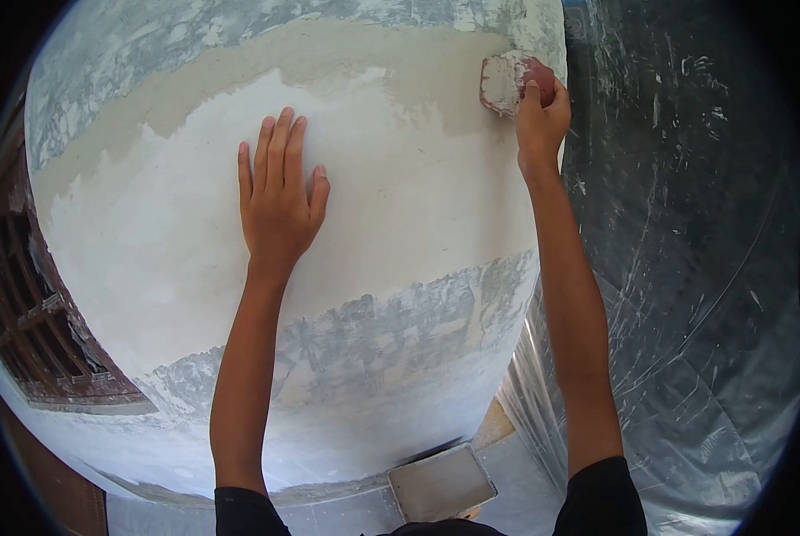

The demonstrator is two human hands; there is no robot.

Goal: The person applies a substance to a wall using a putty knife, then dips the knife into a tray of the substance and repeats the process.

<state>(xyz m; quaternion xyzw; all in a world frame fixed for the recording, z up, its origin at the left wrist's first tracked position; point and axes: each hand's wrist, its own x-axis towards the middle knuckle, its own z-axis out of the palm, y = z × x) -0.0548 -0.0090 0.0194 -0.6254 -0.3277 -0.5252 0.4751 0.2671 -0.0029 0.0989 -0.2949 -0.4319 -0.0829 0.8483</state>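
Fingers spread, my left hand (pixel 280 192) lies against the pale, smooth part of a plastered wall (pixel 400 196) and holds nothing. At the wall's upper right edge, my right hand (pixel 543 116) grips a reddish scraper (pixel 538 79) by its right side. Whitish plaster coats the left part of the scraper, which lies close against the wall. A damp-looking beige band (pixel 212 80) runs across the wall above my left hand. Grey, rough patches show above that band and below the white area.
Dark plastic sheeting (pixel 686 223) with white splashes hangs right of the wall. A rectangular tray (pixel 443 483) of greyish material stands below, near my body. A brown wooden lattice (pixel 42 313) is at the left. Light sheeting covers part of the floor.
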